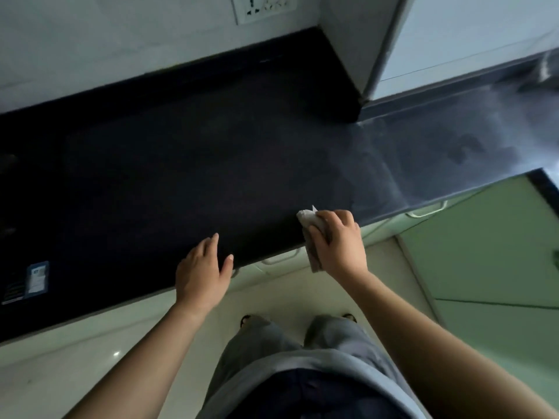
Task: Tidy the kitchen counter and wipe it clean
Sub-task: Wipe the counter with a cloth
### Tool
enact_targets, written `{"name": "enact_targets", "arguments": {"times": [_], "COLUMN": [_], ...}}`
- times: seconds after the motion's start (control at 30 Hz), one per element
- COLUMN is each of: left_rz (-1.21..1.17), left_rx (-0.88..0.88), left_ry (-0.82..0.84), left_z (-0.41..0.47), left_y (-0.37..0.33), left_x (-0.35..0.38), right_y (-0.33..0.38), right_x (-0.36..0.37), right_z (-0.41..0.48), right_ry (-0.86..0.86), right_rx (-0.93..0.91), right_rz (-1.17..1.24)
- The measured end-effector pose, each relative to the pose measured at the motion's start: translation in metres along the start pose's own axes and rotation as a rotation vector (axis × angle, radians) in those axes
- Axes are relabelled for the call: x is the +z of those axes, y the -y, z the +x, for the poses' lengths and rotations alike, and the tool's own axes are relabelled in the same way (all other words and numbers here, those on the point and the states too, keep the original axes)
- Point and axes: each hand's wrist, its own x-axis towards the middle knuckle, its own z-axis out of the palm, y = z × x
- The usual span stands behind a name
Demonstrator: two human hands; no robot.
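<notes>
The black stone counter (181, 164) runs across the view, dark and bare in its middle. My right hand (338, 241) is shut on a crumpled grey-white cloth (308, 220) and presses it on the counter's front edge; one end of the cloth hangs below the edge. My left hand (202, 272) rests at the front edge to the left of it, fingers apart and flat, holding nothing.
A small blue-and-white packet (36, 279) lies on the counter at the far left. A white wall column (363, 43) juts onto the counter at the back right. A wall socket (263, 7) sits above. Pale cabinet handles (426, 211) show below the edge. The right counter stretch shines with streaks.
</notes>
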Motion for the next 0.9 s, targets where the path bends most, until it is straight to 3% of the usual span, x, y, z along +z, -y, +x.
{"name": "enact_targets", "arguments": {"times": [0.17,0.47,0.7,0.9], "left_rz": [-0.157,-0.243,-0.303,-0.376], "left_rx": [0.184,0.542,0.565,0.501], "left_ry": [-0.007,0.128,0.204,0.166], "left_z": [-0.023,-0.045,-0.034,0.024], "left_y": [-0.114,-0.291,-0.335,-0.368], "left_x": [0.016,0.046,0.041,0.034], "right_y": [-0.067,-0.171,-0.205,-0.219], "right_x": [-0.095,-0.213,-0.243,-0.273], "right_z": [-0.028,-0.089,-0.092,-0.009], "right_ry": [-0.172,-0.281,-0.305,-0.268], "right_rx": [0.122,0.349,0.433,0.367], "right_rz": [0.138,0.146,0.198,0.175]}}
